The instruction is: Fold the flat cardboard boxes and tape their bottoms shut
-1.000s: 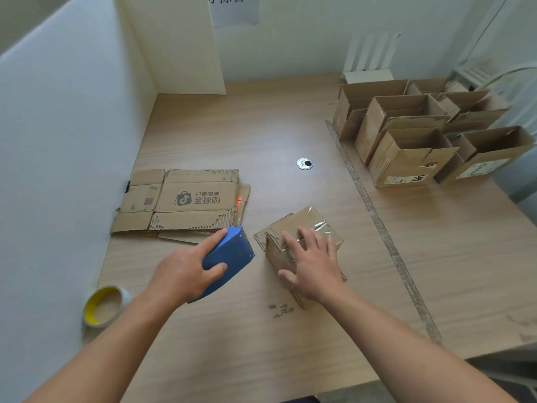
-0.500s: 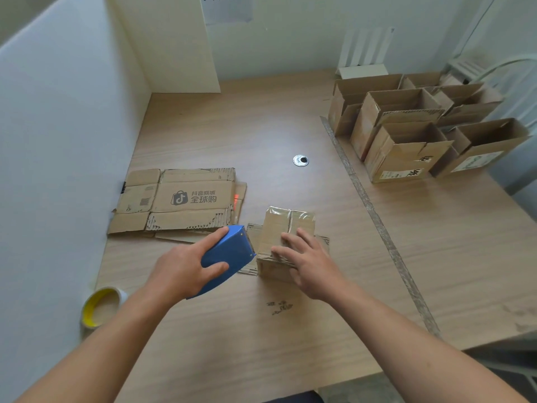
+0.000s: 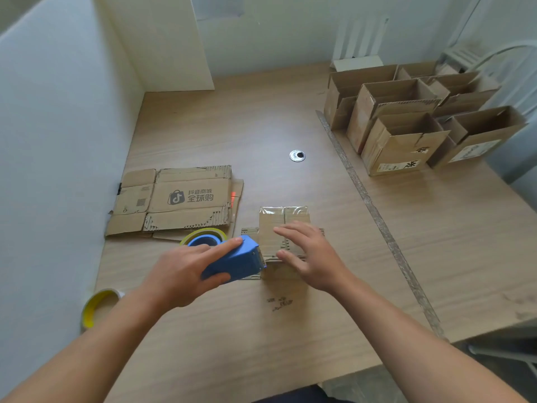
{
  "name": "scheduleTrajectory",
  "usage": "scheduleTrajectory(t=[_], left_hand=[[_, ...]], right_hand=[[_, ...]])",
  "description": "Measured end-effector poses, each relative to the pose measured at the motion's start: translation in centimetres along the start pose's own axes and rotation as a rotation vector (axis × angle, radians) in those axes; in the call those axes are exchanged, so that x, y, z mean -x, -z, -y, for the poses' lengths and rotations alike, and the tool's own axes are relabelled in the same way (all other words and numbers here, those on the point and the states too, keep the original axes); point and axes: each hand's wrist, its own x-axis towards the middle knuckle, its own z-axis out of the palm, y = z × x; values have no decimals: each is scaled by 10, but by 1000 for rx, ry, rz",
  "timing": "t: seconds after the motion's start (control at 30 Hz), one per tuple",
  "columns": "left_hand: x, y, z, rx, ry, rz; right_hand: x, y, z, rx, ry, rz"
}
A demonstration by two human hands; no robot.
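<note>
The left hand [image 3: 180, 274] grips a blue dispenser [image 3: 235, 261], its toothed end touching the left edge of the upturned box [image 3: 274, 225]. That box sits near the middle of the table [image 3: 261, 126]. The right hand [image 3: 313, 257] lies on it with straight fingers, pressing the flaps down.

If that pressure eases, the light box could slide right under the dispenser's push and the tape would wrinkle or run crooked. The flaps might also spring up. The right fingers are close to the blade, so a slip could nick them.

One box is in hand. At least two flat boxes [image 3: 180, 199] lie stacked to the left. About six folded boxes [image 3: 406, 141] stand far right, though overlap hides the exact number. One spare tape roll [image 3: 98, 306] sits near left.
</note>
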Motion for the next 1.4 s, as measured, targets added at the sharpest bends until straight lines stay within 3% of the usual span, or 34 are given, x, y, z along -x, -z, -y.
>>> scheduleTrajectory(t=[0.1,0.2,0.37,0.57,0.97,1.1,1.23,1.4], left_hand=[[0,0,-2,45,-55,-27],[0,1,-4,64,-101,-55],[-1,6,-12,90,-161,-43],[-3,6,-14,68,-194,-18],[-27,14,-16,321,-57,460],[-30,22,2,294,5,526],[-33,33,18,395,123,565],[-62,31,9,265,193,679]], right_hand=[[5,-1,17,-273,-60,138],[8,-4,22,-390,-116,209],[6,-3,24,-538,-235,144],[7,-3,27,-507,-267,47],[36,2,12,-507,-392,-69],[46,20,-11,-605,-552,-304],[52,30,-29,-627,-656,-279],[37,15,-29,-602,-745,-302]])
